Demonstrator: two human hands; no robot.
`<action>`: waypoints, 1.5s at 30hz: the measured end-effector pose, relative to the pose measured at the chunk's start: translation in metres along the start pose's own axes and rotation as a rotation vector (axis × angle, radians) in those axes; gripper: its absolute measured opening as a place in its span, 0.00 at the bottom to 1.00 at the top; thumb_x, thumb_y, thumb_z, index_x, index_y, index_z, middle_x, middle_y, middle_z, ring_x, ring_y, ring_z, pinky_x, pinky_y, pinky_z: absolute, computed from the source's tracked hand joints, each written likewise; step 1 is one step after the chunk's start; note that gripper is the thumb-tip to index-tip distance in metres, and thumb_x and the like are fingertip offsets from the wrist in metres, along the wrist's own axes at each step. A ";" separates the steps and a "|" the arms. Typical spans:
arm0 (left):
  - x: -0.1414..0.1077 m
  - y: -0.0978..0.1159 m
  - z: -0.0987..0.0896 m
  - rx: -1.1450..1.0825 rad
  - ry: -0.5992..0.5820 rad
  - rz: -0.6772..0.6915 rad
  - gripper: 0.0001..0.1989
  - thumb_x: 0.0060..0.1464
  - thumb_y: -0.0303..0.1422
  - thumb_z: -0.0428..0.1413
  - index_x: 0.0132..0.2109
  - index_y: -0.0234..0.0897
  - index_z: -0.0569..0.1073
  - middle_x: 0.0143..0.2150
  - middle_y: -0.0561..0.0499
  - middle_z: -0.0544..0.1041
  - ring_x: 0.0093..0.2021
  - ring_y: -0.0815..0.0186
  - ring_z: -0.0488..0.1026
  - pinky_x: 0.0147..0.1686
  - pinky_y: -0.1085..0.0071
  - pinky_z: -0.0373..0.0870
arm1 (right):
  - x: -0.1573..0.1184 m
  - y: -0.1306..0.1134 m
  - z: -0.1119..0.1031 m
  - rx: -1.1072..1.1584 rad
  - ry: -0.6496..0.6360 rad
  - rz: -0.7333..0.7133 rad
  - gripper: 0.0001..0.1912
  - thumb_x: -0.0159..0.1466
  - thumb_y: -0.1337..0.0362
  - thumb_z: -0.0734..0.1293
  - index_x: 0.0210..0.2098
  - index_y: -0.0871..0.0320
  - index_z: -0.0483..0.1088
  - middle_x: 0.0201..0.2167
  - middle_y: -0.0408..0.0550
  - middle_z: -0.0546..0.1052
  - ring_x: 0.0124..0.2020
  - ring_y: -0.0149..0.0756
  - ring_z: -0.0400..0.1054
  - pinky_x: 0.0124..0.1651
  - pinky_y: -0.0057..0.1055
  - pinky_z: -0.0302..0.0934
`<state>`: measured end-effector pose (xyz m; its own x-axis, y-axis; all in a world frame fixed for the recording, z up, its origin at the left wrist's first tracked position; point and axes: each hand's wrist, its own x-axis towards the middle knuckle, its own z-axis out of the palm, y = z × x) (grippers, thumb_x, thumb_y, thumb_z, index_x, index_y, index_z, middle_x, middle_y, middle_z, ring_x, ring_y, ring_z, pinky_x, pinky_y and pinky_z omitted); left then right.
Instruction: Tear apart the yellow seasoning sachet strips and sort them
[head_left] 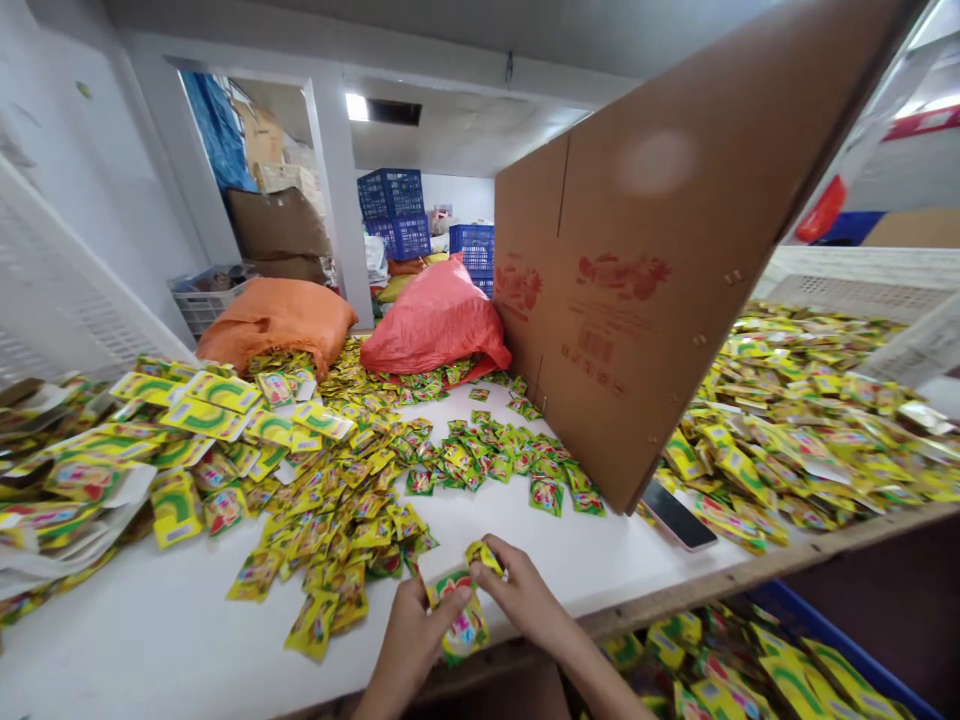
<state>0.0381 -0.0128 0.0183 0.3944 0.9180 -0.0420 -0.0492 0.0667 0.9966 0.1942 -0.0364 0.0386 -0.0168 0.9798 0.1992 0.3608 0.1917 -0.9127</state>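
Observation:
My left hand (pixel 417 628) pinches a small printed carton (pixel 466 632) in yellow, green and red at the table's front edge. A pale flap shows along the carton's upper end. My right hand (pixel 529 596) is closed on a small yellow sachet (pixel 480 552) right at that end, its fingers touching or nearly touching the carton. Whether the sachet is partly inside, I cannot tell. Just beyond my hands, a heap of yellow sachets (pixel 330 520) spreads over the white table (pixel 150 640). Green sachets (pixel 480 450) lie scattered farther back.
Flat yellow cartons (pixel 202 410) pile up at left. An orange sack (pixel 277 315) and a red sack (pixel 439 320) spill sachets at the back. A large cardboard box (pixel 622 250) stands at right beside a phone (pixel 679 515). Below the edge, a blue crate (pixel 847 640) holds filled cartons.

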 end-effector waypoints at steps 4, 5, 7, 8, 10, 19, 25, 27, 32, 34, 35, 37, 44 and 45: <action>0.000 -0.004 0.001 0.055 0.018 -0.016 0.18 0.43 0.41 0.60 0.37 0.29 0.76 0.33 0.44 0.80 0.32 0.58 0.75 0.32 0.68 0.70 | 0.001 0.001 -0.004 -0.030 0.032 0.009 0.15 0.59 0.56 0.62 0.22 0.58 0.58 0.20 0.37 0.59 0.25 0.28 0.53 0.29 0.24 0.52; 0.000 -0.003 0.002 0.043 0.004 -0.016 0.18 0.42 0.40 0.60 0.37 0.30 0.76 0.33 0.45 0.80 0.32 0.58 0.75 0.32 0.68 0.70 | 0.001 0.001 -0.004 0.001 0.020 0.008 0.15 0.59 0.56 0.62 0.22 0.58 0.59 0.20 0.38 0.59 0.25 0.28 0.53 0.29 0.24 0.52; 0.000 -0.002 0.002 0.002 -0.051 -0.009 0.19 0.41 0.39 0.61 0.39 0.31 0.75 0.34 0.45 0.80 0.34 0.58 0.75 0.34 0.67 0.71 | 0.002 0.004 -0.005 0.116 -0.028 0.029 0.14 0.59 0.55 0.61 0.25 0.59 0.62 0.21 0.39 0.61 0.25 0.28 0.55 0.28 0.24 0.54; 0.000 -0.003 0.002 -0.023 -0.080 -0.006 0.19 0.41 0.39 0.61 0.40 0.31 0.75 0.34 0.45 0.80 0.35 0.58 0.75 0.35 0.67 0.71 | 0.002 0.007 -0.005 0.183 -0.060 0.051 0.13 0.59 0.54 0.61 0.27 0.59 0.63 0.22 0.39 0.63 0.25 0.28 0.57 0.27 0.24 0.56; 0.001 -0.008 0.001 -0.073 -0.106 -0.012 0.20 0.40 0.39 0.62 0.40 0.31 0.75 0.36 0.44 0.80 0.36 0.57 0.75 0.36 0.66 0.71 | 0.004 0.015 -0.009 0.269 -0.107 0.101 0.15 0.60 0.53 0.60 0.31 0.59 0.65 0.23 0.41 0.65 0.23 0.28 0.59 0.24 0.24 0.57; 0.009 -0.035 -0.009 -0.279 0.086 -0.143 0.23 0.35 0.42 0.64 0.38 0.31 0.72 0.33 0.42 0.80 0.32 0.55 0.76 0.33 0.62 0.73 | 0.039 0.080 -0.102 -0.182 -0.049 0.222 0.17 0.57 0.51 0.58 0.31 0.59 0.65 0.21 0.40 0.66 0.16 0.25 0.56 0.18 0.22 0.55; 0.006 -0.035 -0.010 -0.142 0.126 -0.085 0.18 0.39 0.42 0.62 0.32 0.31 0.73 0.26 0.46 0.78 0.26 0.61 0.74 0.27 0.69 0.71 | 0.066 0.099 -0.147 -0.551 -0.031 0.284 0.08 0.56 0.62 0.60 0.27 0.59 0.67 0.20 0.43 0.69 0.25 0.32 0.63 0.32 0.28 0.56; 0.005 -0.036 -0.010 -0.126 0.127 -0.088 0.18 0.39 0.43 0.61 0.32 0.31 0.72 0.25 0.46 0.77 0.25 0.61 0.74 0.27 0.69 0.70 | 0.071 0.103 -0.148 -0.660 -0.011 0.284 0.05 0.53 0.64 0.63 0.28 0.59 0.68 0.29 0.48 0.72 0.36 0.38 0.64 0.40 0.32 0.54; 0.007 -0.039 -0.012 -0.079 0.032 -0.060 0.17 0.42 0.40 0.61 0.36 0.31 0.72 0.30 0.45 0.78 0.32 0.60 0.74 0.32 0.68 0.69 | 0.077 0.109 -0.141 -0.816 -0.001 0.271 0.06 0.52 0.65 0.64 0.29 0.59 0.70 0.43 0.52 0.68 0.49 0.46 0.57 0.49 0.38 0.47; 0.007 -0.041 -0.012 -0.077 0.019 -0.059 0.17 0.42 0.40 0.61 0.36 0.31 0.72 0.31 0.45 0.78 0.32 0.60 0.74 0.33 0.69 0.69 | 0.078 0.111 -0.139 -0.837 -0.007 0.280 0.05 0.52 0.66 0.64 0.29 0.60 0.70 0.41 0.52 0.69 0.47 0.46 0.59 0.49 0.39 0.47; 0.007 -0.042 -0.012 -0.079 0.018 -0.063 0.17 0.42 0.40 0.61 0.37 0.31 0.72 0.31 0.45 0.78 0.32 0.61 0.74 0.33 0.69 0.69 | 0.077 0.112 -0.139 -0.839 -0.011 0.285 0.05 0.52 0.67 0.64 0.28 0.60 0.70 0.40 0.52 0.69 0.47 0.46 0.59 0.48 0.39 0.48; 0.007 -0.042 -0.012 -0.084 0.020 -0.067 0.18 0.42 0.40 0.60 0.37 0.31 0.72 0.31 0.45 0.77 0.32 0.61 0.73 0.33 0.69 0.68 | 0.075 0.114 -0.138 -0.827 -0.028 0.293 0.04 0.51 0.67 0.64 0.27 0.60 0.70 0.39 0.52 0.70 0.45 0.45 0.60 0.47 0.38 0.50; 0.003 -0.035 -0.011 -0.095 0.025 -0.102 0.19 0.41 0.42 0.61 0.37 0.31 0.72 0.29 0.48 0.77 0.29 0.63 0.72 0.31 0.69 0.67 | 0.059 0.113 -0.130 -0.682 -0.090 0.314 0.11 0.51 0.69 0.65 0.35 0.59 0.69 0.33 0.46 0.73 0.35 0.36 0.66 0.38 0.29 0.58; 0.003 -0.034 -0.011 -0.095 0.030 -0.111 0.19 0.40 0.42 0.61 0.36 0.31 0.72 0.28 0.48 0.76 0.29 0.63 0.72 0.31 0.70 0.67 | 0.057 0.112 -0.128 -0.664 -0.078 0.317 0.14 0.51 0.70 0.65 0.39 0.59 0.68 0.35 0.47 0.73 0.36 0.36 0.66 0.38 0.28 0.58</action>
<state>0.0305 -0.0083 -0.0166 0.3750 0.9140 -0.1548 -0.0939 0.2036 0.9745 0.3532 0.0340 -0.0067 0.1243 0.9885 -0.0865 0.8472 -0.1511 -0.5093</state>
